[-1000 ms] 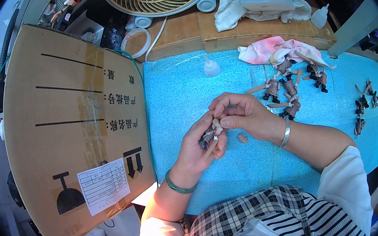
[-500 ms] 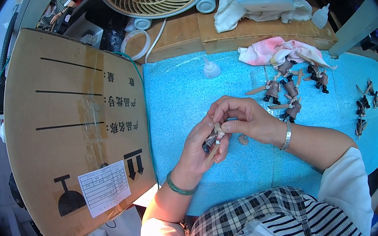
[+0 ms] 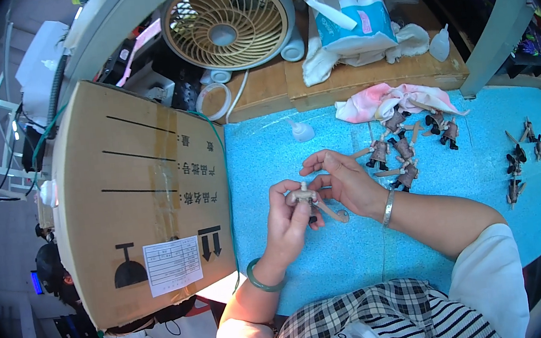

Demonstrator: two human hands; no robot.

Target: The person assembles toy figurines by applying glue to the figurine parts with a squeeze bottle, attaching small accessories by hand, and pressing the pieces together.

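My left hand (image 3: 283, 234) pinches a small beige-and-grey toy figure (image 3: 303, 196) between thumb and fingers above the blue mat. The figure is upright, with a short stub on top where I see no head. From its side a long tan blade-like piece (image 3: 333, 212) slants down to the right. My right hand (image 3: 353, 187) is just right of the figure, its fingers loosely bent and apart, with nothing visible in them. A small round piece (image 3: 344, 214) lies by the blade's tip. Several similar figures (image 3: 403, 148), with brown bodies and black boots, lie beyond my right hand.
A big cardboard box (image 3: 140, 137) stands at the left edge of the blue mat (image 3: 334, 262). Behind are a small white dropper bottle (image 3: 301, 130), a pink-and-white cloth (image 3: 389, 98), a fan (image 3: 223, 35) and a tissue pack (image 3: 355, 29). More figures (image 3: 515, 161) lie far right.
My right hand has come off the figure and its fingers have loosened. The figure now stands more upright in my left hand. The whole view has tilted upward.
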